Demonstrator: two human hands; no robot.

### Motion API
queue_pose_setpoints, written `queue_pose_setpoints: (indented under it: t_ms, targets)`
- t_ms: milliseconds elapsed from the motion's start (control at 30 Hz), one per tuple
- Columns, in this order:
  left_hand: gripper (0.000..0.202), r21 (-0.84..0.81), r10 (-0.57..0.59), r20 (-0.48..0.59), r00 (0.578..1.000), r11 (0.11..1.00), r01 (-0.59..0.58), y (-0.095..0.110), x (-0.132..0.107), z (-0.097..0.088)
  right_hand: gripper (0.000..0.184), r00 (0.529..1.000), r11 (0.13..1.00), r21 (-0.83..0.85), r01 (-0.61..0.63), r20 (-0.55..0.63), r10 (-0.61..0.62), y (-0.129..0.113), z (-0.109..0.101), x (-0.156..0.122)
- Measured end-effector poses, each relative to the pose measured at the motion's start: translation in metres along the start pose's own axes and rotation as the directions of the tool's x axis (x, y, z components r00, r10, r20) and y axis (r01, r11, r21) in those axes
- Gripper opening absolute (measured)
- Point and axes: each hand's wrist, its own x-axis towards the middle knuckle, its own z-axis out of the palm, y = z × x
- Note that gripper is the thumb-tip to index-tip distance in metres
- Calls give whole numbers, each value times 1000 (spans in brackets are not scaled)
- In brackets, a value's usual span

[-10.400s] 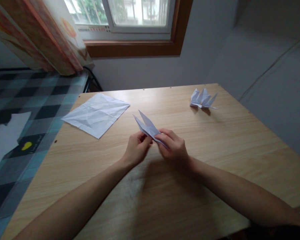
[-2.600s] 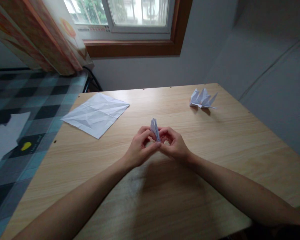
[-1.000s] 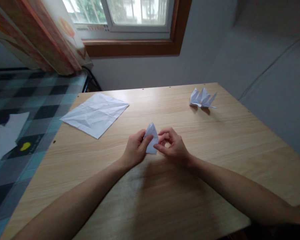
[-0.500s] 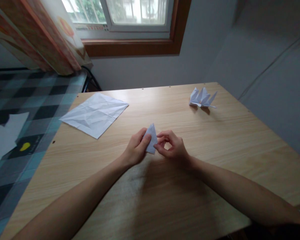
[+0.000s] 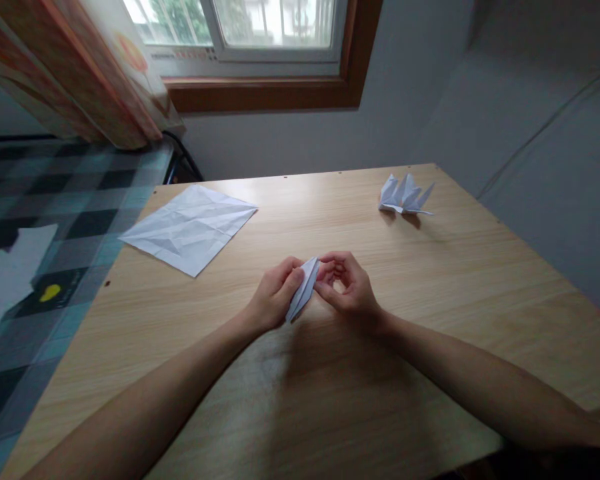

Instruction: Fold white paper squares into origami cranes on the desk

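Over the middle of the wooden table, my left hand point(image 5: 279, 290) is closed on a small folded piece of white paper point(image 5: 303, 288), the thumb pressing on its face. The paper is narrow and pointed, with several layers showing along its right side. My right hand point(image 5: 347, 283) curls at the paper's right edge, thumb and forefinger bent and touching it near the upper part. Its other fingers are curled behind, partly hidden. Whether a layer is between the right fingertips is hard to see, but they meet the paper's edge.
A creased square sheet of paper point(image 5: 193, 230) lies at the table's back left. Near the back right stands a folded paper figure point(image 5: 405, 195) with several points. Left of the table point(image 5: 220, 427) is a checked cloth point(image 5: 10, 400) with torn white paper point(image 5: 17, 277) on it.
The folded paper has tilted to the right, and its side layers now show. My right hand has shifted slightly, its fingers curling at the upper right edge.
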Motion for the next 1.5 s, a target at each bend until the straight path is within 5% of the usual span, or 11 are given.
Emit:
queue_pose_setpoints:
  t_ms: [367, 567, 767, 1033, 1233, 1500]
  targets:
    - [28, 106, 61, 12, 998, 992, -62, 3, 3, 0, 14, 1000, 998, -67, 22, -20, -23, -1, -4, 2]
    - [28, 31, 46, -26, 999, 999, -45, 1, 3, -1, 10, 998, 988, -141, 59, -22, -62, -3, -3, 3]
    - [29, 31, 16, 71, 997, 999, -18, 3, 2, -3, 12, 1000, 995, -104, 12, -18, -14, 0, -3, 1]
    - [24, 53, 31, -1, 1000, 998, -31, 3, 2, -2, 9, 998, 998, -26, -48, 28, 49, 5, -4, 1]
    - [22, 77, 44, -21, 999, 996, -42, 5, 1, -1, 11, 979, 974, 106, -202, 47, 198, 6, -4, 2]
    - [18, -36, 23, -8, 1000, 999, -23, 3, 1, 2, 14, 970, 975, -72, -208, 113, 215, 1, -4, 6]
